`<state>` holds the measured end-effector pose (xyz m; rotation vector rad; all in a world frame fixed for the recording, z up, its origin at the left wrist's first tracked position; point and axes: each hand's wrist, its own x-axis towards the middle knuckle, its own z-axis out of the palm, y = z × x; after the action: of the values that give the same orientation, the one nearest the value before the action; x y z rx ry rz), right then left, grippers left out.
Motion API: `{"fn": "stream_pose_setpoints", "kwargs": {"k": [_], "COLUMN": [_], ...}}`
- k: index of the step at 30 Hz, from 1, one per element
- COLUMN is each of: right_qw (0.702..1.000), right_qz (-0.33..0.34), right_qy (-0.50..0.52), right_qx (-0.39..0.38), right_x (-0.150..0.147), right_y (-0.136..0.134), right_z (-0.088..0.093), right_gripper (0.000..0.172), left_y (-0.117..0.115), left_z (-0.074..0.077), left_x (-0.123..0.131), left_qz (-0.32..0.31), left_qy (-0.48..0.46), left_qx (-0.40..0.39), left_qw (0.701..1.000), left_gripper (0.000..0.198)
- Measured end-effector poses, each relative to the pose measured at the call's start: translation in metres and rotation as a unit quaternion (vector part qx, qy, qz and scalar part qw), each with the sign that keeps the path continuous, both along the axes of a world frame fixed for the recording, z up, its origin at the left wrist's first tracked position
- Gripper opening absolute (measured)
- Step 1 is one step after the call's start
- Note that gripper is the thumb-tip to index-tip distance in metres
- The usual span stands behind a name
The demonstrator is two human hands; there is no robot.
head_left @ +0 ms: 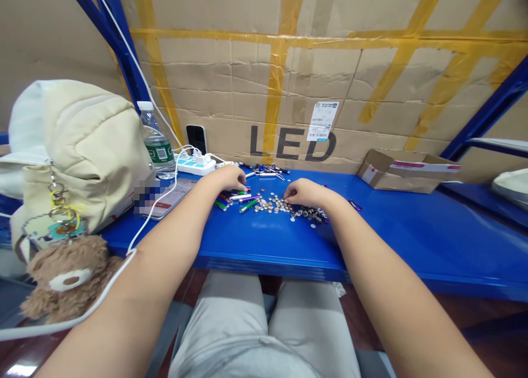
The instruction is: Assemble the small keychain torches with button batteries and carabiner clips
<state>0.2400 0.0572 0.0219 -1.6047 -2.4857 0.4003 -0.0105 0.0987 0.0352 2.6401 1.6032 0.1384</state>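
Note:
My left hand [231,179] hangs over a heap of coloured metal tubes [248,206], green, purple, blue and silver. Its fingers curl down onto them, and what they grip is hidden. My right hand [304,191] has its fingertips pinched together at the edge of a spread of small silver button cells [270,203]. Anything between those fingertips is too small to make out. Beside and partly behind the right hand lies a pile of small dark metal parts [314,215]. Farther back, between the hands, are metal pieces with clips [268,171].
A phone [165,202], a white power strip [193,163] and a water bottle [159,141] stand left, beside a cream bag [91,141] with a teddy bear [70,279]. A white cable crosses my left forearm. An open cardboard box [406,171] sits back right on the blue table [264,243].

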Motion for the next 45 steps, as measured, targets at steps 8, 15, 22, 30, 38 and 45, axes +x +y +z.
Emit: {"fn": "stream_pose_setpoints", "kwargs": {"k": [8, 15, 22, 30, 38, 45], "right_qw": [0.996, 0.985, 0.957, 0.956, 0.947, 0.954], "right_qz": [-0.003, 0.021, 0.029, 0.055, 0.102, 0.050], "right_qy": [0.069, 0.117, 0.213, 0.194, 0.175, 0.164], "right_qx": [0.056, 0.125, 0.195, 0.215, 0.249, 0.247], "right_x": [-0.001, -0.005, -0.011, -0.015, -0.013, -0.009], "right_y": [-0.005, -0.005, -0.007, -0.016, -0.016, -0.015], "right_z": [0.007, 0.005, 0.007, 0.014, 0.014, 0.015], "right_gripper": [0.016, 0.014, 0.021, 0.020, 0.016, 0.021], "left_y": [-0.002, -0.006, -0.020, -0.024, -0.027, -0.017], "left_z": [0.000, 0.001, 0.002, -0.006, -0.005, -0.008], "left_x": [0.012, 0.017, 0.033, 0.045, 0.046, 0.042], "left_qz": [-0.061, -0.087, -0.170, -0.174, -0.158, -0.194], "left_qy": [0.002, 0.006, -0.170, -0.232, -0.262, -0.231], "left_qx": [0.007, 0.009, 0.034, 0.022, 0.016, 0.082], "left_qw": [0.998, 0.996, 0.970, 0.957, 0.952, 0.950], "left_gripper": [0.022, 0.023, 0.024, 0.020, 0.021, 0.018]}}
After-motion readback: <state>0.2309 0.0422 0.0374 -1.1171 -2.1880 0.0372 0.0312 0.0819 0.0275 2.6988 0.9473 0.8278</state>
